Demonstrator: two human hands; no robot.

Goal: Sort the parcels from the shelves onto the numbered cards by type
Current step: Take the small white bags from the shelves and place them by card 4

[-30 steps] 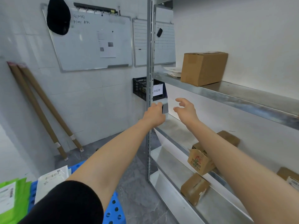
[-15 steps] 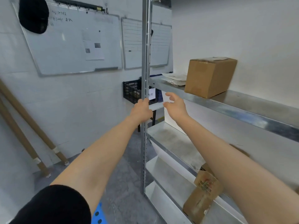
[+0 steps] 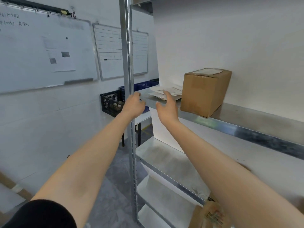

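Flat white mailer parcels lie at the left end of the upper metal shelf, beside a tall brown cardboard box. My right hand reaches up with spread fingers, its fingertips at the near edge of the mailers, holding nothing. My left hand is raised in front of the shelf's upright post, at the shelf's left corner; fingers loosely curled, nothing visibly held. A small printed cardboard box sits on a lower shelf, partly hidden by my right forearm.
Two whiteboards hang on the left wall. A black crate and blue crates stand on a small table behind the post. Bare lower shelf boards lie under my arms. Cardboard tube ends lean at the far left.
Both hands rose from the post at mid-height up to the upper shelf's left end. My view moved closer and upward, so the mailers and the brown box look larger.
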